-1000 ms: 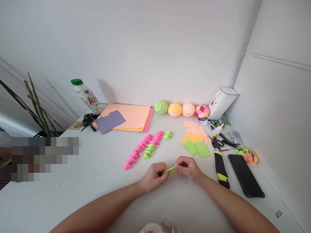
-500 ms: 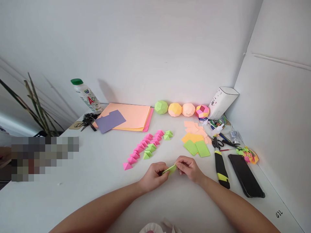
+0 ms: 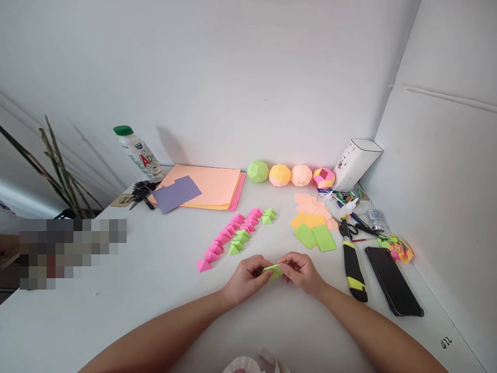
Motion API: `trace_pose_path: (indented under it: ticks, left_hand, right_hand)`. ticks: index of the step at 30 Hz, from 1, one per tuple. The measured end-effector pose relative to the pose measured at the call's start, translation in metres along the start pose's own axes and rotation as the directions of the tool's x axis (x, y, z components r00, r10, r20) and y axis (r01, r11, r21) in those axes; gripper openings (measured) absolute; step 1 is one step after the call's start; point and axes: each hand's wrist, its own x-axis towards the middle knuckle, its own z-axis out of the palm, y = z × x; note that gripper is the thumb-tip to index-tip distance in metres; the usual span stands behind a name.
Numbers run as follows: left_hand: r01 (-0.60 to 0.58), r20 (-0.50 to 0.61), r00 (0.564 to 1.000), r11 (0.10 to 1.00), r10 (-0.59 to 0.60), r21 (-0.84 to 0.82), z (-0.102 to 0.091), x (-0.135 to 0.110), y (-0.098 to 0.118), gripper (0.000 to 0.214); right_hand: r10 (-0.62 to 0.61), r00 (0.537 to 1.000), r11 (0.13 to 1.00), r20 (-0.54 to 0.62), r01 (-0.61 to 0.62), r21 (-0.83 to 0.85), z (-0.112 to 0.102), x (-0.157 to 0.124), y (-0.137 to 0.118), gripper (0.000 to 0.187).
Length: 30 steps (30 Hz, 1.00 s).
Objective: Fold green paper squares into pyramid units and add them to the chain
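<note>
While both hands meet over the near middle of the desk [image 3: 155, 290], a small green paper [image 3: 273, 269] sits pinched between them, raised just off the surface. The left hand [image 3: 246, 280] is curled closed on the paper's left end, thumb against fingers. The right hand [image 3: 303, 272] is closed on its right end in the same way, so the two nearly touch with only the folded strip between. The paper looks already creased into a narrow, flat shape, though how many folds it carries cannot be told.

Judging by what lies about, the folding is well under way. A row of pink folded points [image 3: 227, 235] runs diagonally beyond the hands toward the far edge, with several green folded points [image 3: 238, 241] beside it. Flat green squares [image 3: 314, 237] and orange squares [image 3: 310, 207] lie unfolded to the right of that row, so a fair share appears left. Four paper balls [image 3: 279, 175] stand along the far edge. A utility knife [image 3: 354, 269] and a phone [image 3: 393, 280] lie near the right edge.
</note>
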Motion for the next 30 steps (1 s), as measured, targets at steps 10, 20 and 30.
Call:
trace_pose_path:
  ticks: [10,20,30]
  left_hand:
    - [0.082,-0.051,0.994,0.975,-0.094,-0.204,0.0018,0.0019,-0.0067,0.025]
    - [0.101,0.013,0.995,0.961,-0.101,-0.258,0.0016,0.0022,-0.0058,0.026]
    - [0.092,-0.043,0.994,0.978,-0.102,-0.186,0.0027,0.0025,-0.0031,0.029]
  right_hand:
    - [0.021,1.000,0.999,-0.002,-0.021,-0.049,0.0011,0.0007,-0.0008,0.019]
    - [-0.034,0.999,0.997,0.028,0.036,-0.072,0.0025,0.0011,-0.0002,0.017]
    - [-0.007,1.000,0.998,0.025,0.009,-0.062,0.0020,0.0007,0.0021,0.020]
